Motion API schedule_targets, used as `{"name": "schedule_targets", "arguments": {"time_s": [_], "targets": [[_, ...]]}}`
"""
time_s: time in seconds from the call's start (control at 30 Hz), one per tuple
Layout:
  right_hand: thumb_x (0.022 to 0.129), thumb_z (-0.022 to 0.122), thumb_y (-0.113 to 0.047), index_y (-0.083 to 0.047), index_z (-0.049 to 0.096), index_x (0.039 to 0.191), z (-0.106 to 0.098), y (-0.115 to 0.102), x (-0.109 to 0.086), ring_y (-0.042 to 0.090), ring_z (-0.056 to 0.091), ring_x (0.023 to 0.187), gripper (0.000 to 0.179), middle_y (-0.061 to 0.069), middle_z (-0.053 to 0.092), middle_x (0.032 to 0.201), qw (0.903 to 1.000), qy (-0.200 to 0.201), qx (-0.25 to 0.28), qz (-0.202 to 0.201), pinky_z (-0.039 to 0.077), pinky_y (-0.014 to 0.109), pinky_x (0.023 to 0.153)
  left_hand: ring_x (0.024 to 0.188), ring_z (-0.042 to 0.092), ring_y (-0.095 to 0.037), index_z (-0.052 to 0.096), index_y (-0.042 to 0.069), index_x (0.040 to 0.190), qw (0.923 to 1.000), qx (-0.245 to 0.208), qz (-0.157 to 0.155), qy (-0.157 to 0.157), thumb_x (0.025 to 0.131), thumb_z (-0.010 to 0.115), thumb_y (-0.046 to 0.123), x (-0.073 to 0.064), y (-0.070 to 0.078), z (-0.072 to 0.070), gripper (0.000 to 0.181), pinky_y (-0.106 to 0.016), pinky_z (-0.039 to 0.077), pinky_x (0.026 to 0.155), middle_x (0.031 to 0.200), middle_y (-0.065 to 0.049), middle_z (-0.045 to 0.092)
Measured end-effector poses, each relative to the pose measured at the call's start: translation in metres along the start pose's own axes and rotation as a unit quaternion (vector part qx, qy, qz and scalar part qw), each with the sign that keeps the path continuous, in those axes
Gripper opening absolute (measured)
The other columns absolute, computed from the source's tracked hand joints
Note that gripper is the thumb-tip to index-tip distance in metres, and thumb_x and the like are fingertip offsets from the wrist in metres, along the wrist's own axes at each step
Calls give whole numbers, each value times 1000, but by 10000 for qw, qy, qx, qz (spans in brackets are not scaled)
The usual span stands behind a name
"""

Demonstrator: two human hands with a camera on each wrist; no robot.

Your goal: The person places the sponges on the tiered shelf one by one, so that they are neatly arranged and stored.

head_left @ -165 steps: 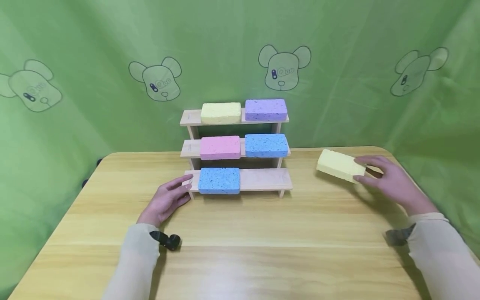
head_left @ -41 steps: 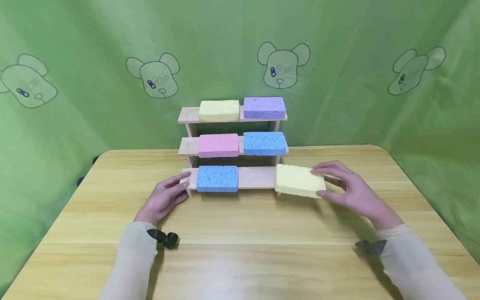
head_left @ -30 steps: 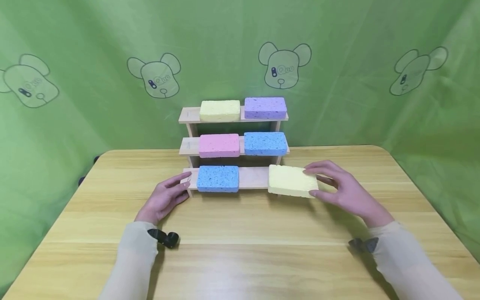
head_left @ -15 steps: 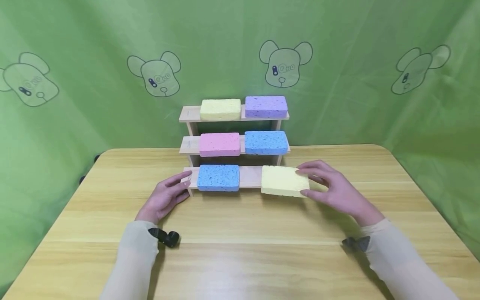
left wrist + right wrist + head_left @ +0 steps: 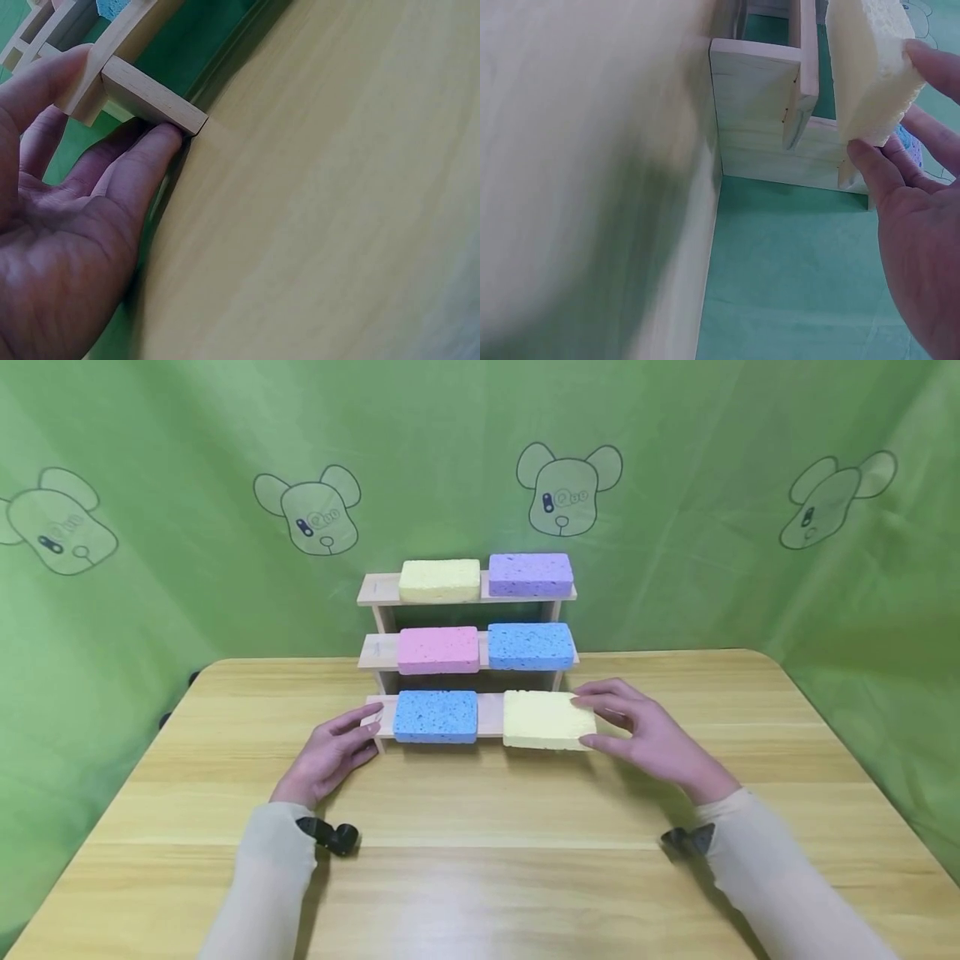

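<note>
A three-step wooden display rack [image 5: 491, 714] stands on the table with sponges on its steps. My right hand [image 5: 652, 739] pinches a pale yellow sponge [image 5: 547, 720] by its right end, thumb at the front and fingers behind. That sponge is over the right part of the bottom step; in the right wrist view a gap shows between it and the board. To its left lies a blue sponge [image 5: 435, 716]. My left hand [image 5: 330, 760] holds the rack's left end, its fingers on the bottom board and leg [image 5: 154, 94].
On the middle step lie a pink sponge [image 5: 438, 649] and another blue sponge [image 5: 530, 646]. The top step carries another yellow sponge [image 5: 439, 580] and a purple sponge [image 5: 531, 574]. Behind the wooden table [image 5: 480, 852] hangs a green curtain [image 5: 442, 460] with bear-head outlines.
My right hand has carried the yellow sponge leftward, from above the table at the right to over the bottom step, and levelled it. My left hand has stayed at the rack's left end.
</note>
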State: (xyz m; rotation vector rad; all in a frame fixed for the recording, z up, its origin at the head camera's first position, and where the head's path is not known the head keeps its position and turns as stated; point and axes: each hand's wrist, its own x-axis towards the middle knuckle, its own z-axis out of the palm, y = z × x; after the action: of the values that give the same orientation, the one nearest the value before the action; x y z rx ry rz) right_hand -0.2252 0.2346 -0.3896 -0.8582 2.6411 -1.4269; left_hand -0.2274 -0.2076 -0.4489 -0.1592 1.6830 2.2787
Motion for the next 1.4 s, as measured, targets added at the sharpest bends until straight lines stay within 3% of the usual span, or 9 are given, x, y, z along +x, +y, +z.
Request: {"name": "schedule_targets", "arguments": {"time_s": [0.37, 0.6, 0.87, 1.0, 1.4], "targets": [[88, 74, -10, 1, 59, 131, 5, 0, 9, 32, 45, 128, 47, 11, 49, 137, 10000, -26, 64, -50, 35, 52, 109, 114, 58, -19, 45, 4, 145, 10000, -73, 2, 7, 95, 66, 7, 1, -1, 0, 55, -36, 46, 103, 154, -13, 31], [89, 73, -11, 1, 57, 132, 8, 2, 15, 31, 45, 128, 48, 10, 48, 138, 9999, -103, 93, 14, 34, 51, 111, 115, 57, -19, 45, 4, 146, 10000, -30, -1, -17, 94, 67, 9, 1, -1, 0, 56, -37, 46, 103, 159, -8, 21], [90, 74, -15, -2, 58, 133, 10, 6, 19, 33, 46, 129, 48, 7, 49, 138, 9999, -128, -41, -50, 35, 50, 111, 115, 58, -20, 45, 3, 146, 10000, -51, 14, -17, 94, 66, 8, 2, -1, 0, 56, -37, 47, 102, 154, -12, 31], [90, 73, -14, -1, 57, 133, 13, 7, 20, 34, 45, 129, 48, 9, 48, 140, 9999, -105, 37, -71, 34, 51, 111, 115, 58, -20, 45, 3, 146, 10000, -18, 15, -25, 95, 66, 8, 1, -2, -1, 55, -37, 47, 102, 155, -12, 29], [89, 73, -7, 4, 55, 133, 17, 12, 23, 31, 43, 131, 49, 15, 44, 143, 9993, -125, 354, -40, 35, 38, 111, 116, 57, -20, 44, 4, 146, 10000, 8, 38, -62, 95, 65, 8, 1, -1, -1, 55, -37, 46, 104, 154, -12, 30]]}}
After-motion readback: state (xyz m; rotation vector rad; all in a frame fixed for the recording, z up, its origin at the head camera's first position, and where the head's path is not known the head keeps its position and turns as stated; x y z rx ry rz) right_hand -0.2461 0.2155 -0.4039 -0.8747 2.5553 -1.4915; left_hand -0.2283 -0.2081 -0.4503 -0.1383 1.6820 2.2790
